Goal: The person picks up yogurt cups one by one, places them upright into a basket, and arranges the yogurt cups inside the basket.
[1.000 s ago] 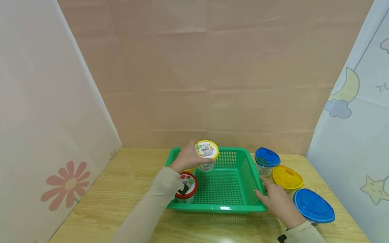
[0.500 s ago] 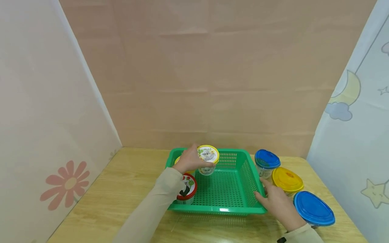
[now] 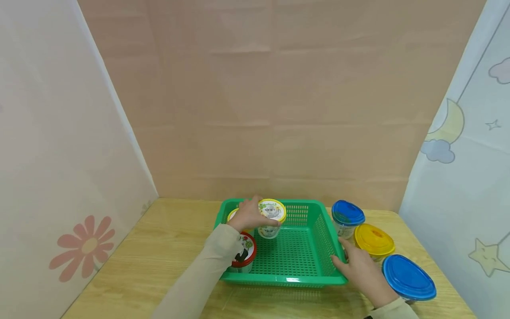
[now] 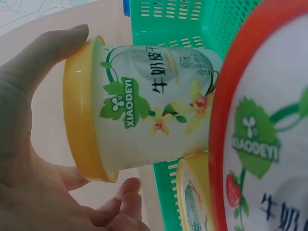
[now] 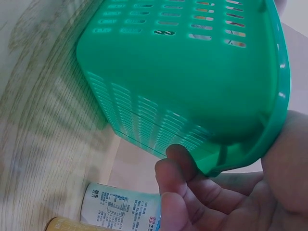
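My left hand [image 3: 249, 217] grips a white paper tub [image 3: 272, 210] by its yellow lid, thumb on one side and fingers on the other. The tub is upright inside the left half of a green plastic basket [image 3: 295, 280]. Beside it in the basket stand a red-lidded tub [image 3: 246, 250], partly behind the left wrist, and another yellow-lidded tub [image 3: 232, 214], mostly covered by the hand. Leaf and flower prints show on the held tub in the left wrist view. On the basket's right rim, my right hand [image 3: 364, 270] holds on, fingers curled under the edge [image 5: 274, 130].
Right of the basket, a row of tubs stands on the wooden table [image 3: 159, 248]: a blue-lidded one [image 3: 348, 213] at the back, a yellow-lidded one [image 3: 374, 239], and a blue-lidded one [image 3: 409, 277] in front. A brown-papered wall [image 3: 275, 133] rises behind.
My left hand has lowered the yellow-lidded tub into the basket. The right hand has kept its hold on the rim, and the view has tilted slightly up.
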`<action>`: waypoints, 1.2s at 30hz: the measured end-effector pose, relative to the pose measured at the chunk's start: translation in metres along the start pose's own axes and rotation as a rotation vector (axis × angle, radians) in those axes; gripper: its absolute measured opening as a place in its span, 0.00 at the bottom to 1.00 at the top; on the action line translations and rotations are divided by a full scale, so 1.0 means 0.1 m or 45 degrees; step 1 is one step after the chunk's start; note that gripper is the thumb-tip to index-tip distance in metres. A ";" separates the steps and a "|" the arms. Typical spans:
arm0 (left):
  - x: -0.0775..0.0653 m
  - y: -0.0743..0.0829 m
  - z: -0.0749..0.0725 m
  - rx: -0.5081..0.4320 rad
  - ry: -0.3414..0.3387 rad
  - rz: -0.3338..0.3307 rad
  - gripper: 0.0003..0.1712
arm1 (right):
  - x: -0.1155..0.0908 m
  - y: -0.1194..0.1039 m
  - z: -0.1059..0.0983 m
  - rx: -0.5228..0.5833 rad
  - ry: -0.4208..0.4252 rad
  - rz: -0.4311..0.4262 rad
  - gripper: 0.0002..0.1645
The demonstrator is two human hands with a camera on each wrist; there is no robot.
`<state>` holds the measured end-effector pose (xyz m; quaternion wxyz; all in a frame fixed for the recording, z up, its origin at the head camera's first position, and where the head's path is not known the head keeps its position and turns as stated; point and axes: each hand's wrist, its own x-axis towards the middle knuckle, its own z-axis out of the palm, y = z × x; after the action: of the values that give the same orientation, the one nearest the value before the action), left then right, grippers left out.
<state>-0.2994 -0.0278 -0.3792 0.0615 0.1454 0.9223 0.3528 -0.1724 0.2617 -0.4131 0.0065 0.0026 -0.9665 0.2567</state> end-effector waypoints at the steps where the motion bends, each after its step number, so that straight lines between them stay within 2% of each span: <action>1: 0.00 0.00 0.00 0.007 -0.003 0.001 0.59 | 0.00 0.00 0.00 -0.001 0.002 0.002 0.40; 9: -0.01 0.00 0.01 0.069 -0.018 -0.007 0.62 | 0.00 0.01 0.01 -0.011 0.004 -0.004 0.39; 20: 0.05 0.01 0.03 0.190 -0.082 -0.027 0.59 | 0.01 0.02 0.01 -0.019 0.016 -0.020 0.39; 26: 0.03 -0.01 0.05 0.205 -0.114 -0.038 0.58 | 0.00 0.00 0.03 -0.010 0.001 -0.015 0.39; 36: 0.05 -0.04 0.11 0.230 -0.107 -0.017 0.59 | 0.00 -0.01 0.02 -0.013 -0.022 0.007 0.40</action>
<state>-0.3030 -0.0218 -0.3904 0.0891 0.1589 0.9479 0.2613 -0.1728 0.2599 -0.4138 -0.0025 0.0022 -0.9678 0.2518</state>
